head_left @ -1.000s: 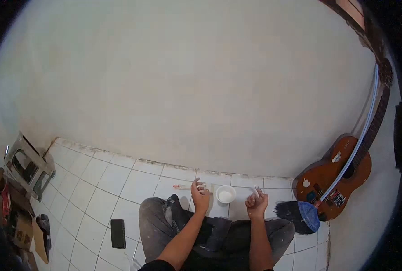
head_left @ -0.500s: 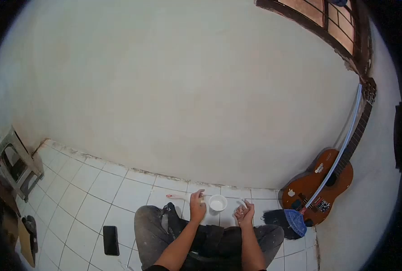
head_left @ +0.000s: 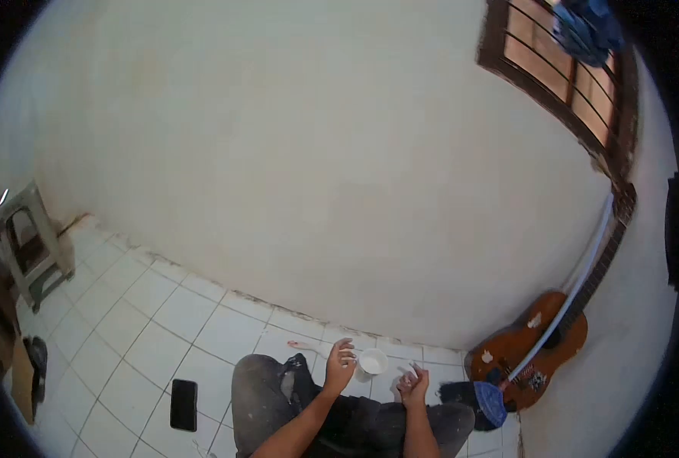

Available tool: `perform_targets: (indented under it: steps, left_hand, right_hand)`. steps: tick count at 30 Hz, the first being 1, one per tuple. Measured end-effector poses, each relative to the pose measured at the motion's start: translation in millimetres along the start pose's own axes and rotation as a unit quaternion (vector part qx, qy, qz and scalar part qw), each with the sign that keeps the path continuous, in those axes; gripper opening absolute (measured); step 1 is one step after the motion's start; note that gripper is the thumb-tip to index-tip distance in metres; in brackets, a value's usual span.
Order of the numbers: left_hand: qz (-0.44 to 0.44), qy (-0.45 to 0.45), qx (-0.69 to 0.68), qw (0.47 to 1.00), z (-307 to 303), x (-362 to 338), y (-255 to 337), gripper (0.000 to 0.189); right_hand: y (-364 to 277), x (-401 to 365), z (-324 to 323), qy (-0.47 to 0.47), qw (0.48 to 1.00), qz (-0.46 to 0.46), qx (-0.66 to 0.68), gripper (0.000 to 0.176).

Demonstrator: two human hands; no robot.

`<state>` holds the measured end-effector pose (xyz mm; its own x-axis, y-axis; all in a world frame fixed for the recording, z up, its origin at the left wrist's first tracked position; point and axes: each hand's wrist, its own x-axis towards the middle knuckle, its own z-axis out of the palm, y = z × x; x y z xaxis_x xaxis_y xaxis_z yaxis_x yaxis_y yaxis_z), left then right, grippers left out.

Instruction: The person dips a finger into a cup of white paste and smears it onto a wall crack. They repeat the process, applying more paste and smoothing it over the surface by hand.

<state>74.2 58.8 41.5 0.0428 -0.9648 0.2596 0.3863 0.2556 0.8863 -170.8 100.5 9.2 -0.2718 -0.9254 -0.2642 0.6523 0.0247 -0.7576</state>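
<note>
A white cup [head_left: 367,373] with pale contents stands on the tiled floor between my hands. My left hand [head_left: 340,366] is just left of the cup, its fingers loosely bent and apart, with nothing visible in them. To the right of the cup, my right hand [head_left: 412,386] has curled fingers around a small white stick-like thing [head_left: 412,366], too small to identify. Beyond my left hand lies a brush [head_left: 303,346] with a pinkish handle end, its other end near my fingers. Both forearms rest over my crossed legs.
A pale wall [head_left: 301,175] rises ahead. On the right, a guitar [head_left: 528,359] leans in the corner with a blue-handled broom [head_left: 490,404]. A phone [head_left: 183,405] lies on the floor at left, and a plastic stool [head_left: 34,248] stands farther left.
The view has tilted up, so the window shows more and the guitar sits lower. My left hand's fingers have shifted slightly; my right hand stays beside the cup.
</note>
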Motion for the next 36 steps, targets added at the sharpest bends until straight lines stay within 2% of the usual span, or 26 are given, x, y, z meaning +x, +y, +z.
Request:
perform_targets:
  steps: [4,6,7,8,10,12,14,16,19,21,22,24,27,30,32,34,36]
  left_hand:
    - [0.028,0.020,-0.057,0.998,-40.6,-4.6,62.4,0.057]
    - [0.019,0.034,-0.133,0.990,-72.1,-2.2,102.4,0.059]
    - [0.017,0.075,-0.162,0.984,-98.6,2.4,110.4,0.060]
    - [0.018,0.123,-0.193,0.973,-133.5,2.1,115.5,0.061]
    - [0.057,0.154,-0.254,0.953,-180.6,1.7,128.2,0.062]
    - [0.086,0.177,-0.252,0.947,-225.8,-3.4,142.9,0.063]
    - [0.101,0.200,-0.211,0.951,-269.6,-6.4,152.9,0.062]
    - [0.102,0.211,-0.190,0.953,-307.0,-7.1,158.4,0.061]
    - [0.087,0.232,-0.139,0.959,-342.5,-8.7,168.8,0.059]
    - [0.091,0.229,-0.105,0.963,-360.9,-5.6,173.0,0.054]
    - [0.083,0.233,-0.105,0.963,-370.9,-3.8,175.3,0.054]
    - [0.078,0.228,-0.084,0.967,-390.3,0.5,178.4,0.049]
    - [0.063,0.246,-0.077,0.964,-427.9,12.3,175.0,0.043]
    - [0.035,0.275,-0.077,0.958,-460.8,27.0,163.4,0.040]
    - [0.048,0.219,-0.083,0.971,-489.5,36.4,147.1,0.041]
    - [0.007,0.216,-0.098,0.972,-492.8,48.2,142.9,0.045]
    - [-0.016,0.171,-0.154,0.973,-496.4,62.7,129.6,0.048]
  right_hand:
    - [1.4,6.9,-1.1,0.033,0.999,0.000,0.001,0.049]
    - [1.9,15.5,-9.6,-0.044,0.999,-0.007,0.020,0.052]
    - [4.2,14.6,-6.5,-0.046,0.999,0.003,0.014,0.052]
    - [0.3,7.5,9.6,-0.045,0.998,-0.008,0.031,0.051]
    - [-9.8,-5.4,29.2,-0.037,0.998,-0.023,0.047,0.051]
    - [-8.8,-17.8,51.2,-0.151,0.985,-0.006,0.081,0.055]
    - [2.5,-42.0,96.7,-0.115,0.990,0.002,0.078,0.052]
    - [19.0,-56.4,141.5,-0.072,0.994,0.014,0.077,0.050]
    - [46.0,-59.1,188.3,-0.065,0.995,0.030,0.075,0.060]
    - [65.9,-53.2,216.4,-0.216,0.975,-0.012,0.042,0.072]
    - [78.4,-50.0,229.8,-0.209,0.977,-0.006,0.039,0.072]
    - [104.7,-39.3,251.7,-0.251,0.966,-0.047,-0.036,0.084]
    - [137.2,-28.4,266.3,-0.292,0.947,-0.057,-0.118,0.079]
    - [136.1,-27.2,269.2,-0.292,0.944,-0.031,-0.148,0.084]
    - [139.2,-31.6,267.4,-0.264,0.954,-0.049,-0.133,0.084]
    - [136.3,-32.9,268.7,-0.275,0.943,-0.035,-0.186,0.084]
    - [136.8,-34.6,271.4,-0.265,0.941,-0.035,-0.208,0.083]
